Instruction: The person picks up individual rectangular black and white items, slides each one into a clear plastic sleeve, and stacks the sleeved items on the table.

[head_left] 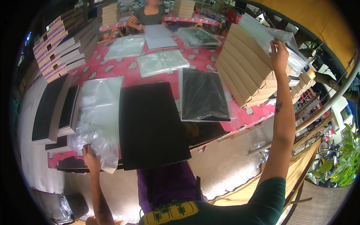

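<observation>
My left hand (91, 158) is at the near edge of a pile of clear plastic sleeves (99, 108), its fingers bent and pinching the film at the near corner. Up at the right, my outstretched right hand (279, 56) grips the edge of a clear plastic package (258, 32) lying on top of a stack of brown cardboard boxes (243, 67). Between my arms, a large black board (152, 123) lies flat at the table's near edge. Beside it on the right is a black sheet in a clear sleeve (204, 93). My right fingertips are partly hidden by the film.
Stacks of black-covered blocks (50, 108) stand along the table's left side, with purple-striped boxes (50, 48) behind. A tied sleeve bundle (163, 62) lies mid-table on the pink cloth (131, 73). Across it, a person (148, 17) handles a white sheet (159, 36). A pole (318, 108) slants at the right.
</observation>
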`<control>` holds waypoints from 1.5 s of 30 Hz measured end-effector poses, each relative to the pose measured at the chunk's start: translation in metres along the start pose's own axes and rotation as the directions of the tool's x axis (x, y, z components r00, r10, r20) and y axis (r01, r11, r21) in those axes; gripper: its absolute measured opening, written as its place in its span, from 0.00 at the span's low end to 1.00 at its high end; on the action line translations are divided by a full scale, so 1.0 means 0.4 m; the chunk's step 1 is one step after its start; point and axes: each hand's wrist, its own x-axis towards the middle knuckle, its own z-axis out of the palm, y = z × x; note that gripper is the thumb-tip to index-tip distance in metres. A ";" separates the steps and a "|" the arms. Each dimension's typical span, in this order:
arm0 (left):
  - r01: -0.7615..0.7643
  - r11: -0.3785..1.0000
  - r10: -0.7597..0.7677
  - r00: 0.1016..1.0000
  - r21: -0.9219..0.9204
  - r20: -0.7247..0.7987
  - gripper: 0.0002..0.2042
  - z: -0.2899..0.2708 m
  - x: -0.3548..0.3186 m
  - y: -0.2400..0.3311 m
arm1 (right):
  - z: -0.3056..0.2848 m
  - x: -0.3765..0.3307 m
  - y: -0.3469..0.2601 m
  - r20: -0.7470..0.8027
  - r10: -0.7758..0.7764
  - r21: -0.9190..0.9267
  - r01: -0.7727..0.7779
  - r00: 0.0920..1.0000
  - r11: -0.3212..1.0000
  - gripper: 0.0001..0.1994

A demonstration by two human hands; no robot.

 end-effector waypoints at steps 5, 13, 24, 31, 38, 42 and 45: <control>0.045 0.952 -0.128 0.957 -0.303 -0.259 0.14 -0.014 0.025 -0.050 | -0.057 0.001 -0.050 -0.261 -0.021 -0.053 0.007 0.965 0.999 0.05; -0.203 0.858 0.075 0.958 -0.471 -0.277 0.08 -0.163 0.263 0.285 | -0.104 -0.237 -0.825 0.664 -0.292 0.747 -0.596 0.688 0.295 0.37; -0.119 0.720 0.331 0.925 -0.684 0.187 0.08 -0.229 0.426 0.269 | 0.155 -0.262 -0.867 0.868 -0.356 0.321 -0.939 0.345 -0.126 0.12; -0.339 0.896 0.085 0.764 -0.286 -0.639 0.06 -0.197 0.302 0.396 | 0.152 -0.342 -0.833 0.976 -0.174 -0.022 -0.741 0.129 -0.672 0.16; -0.248 0.968 0.242 0.966 0.048 0.094 0.15 -0.024 0.312 0.005 | 0.204 -0.392 -0.656 0.988 0.028 0.120 -0.648 0.150 -0.752 0.18; -0.025 0.844 -0.106 0.972 -0.536 -0.212 0.17 -0.377 0.419 0.186 | 0.092 -0.315 -0.448 0.924 0.230 0.358 -0.478 0.306 -0.802 0.18; -0.253 0.937 0.237 0.967 -0.240 -0.095 0.32 -0.364 0.285 0.289 | 0.060 -0.317 -0.453 0.908 0.249 0.386 -0.442 0.338 -0.810 0.19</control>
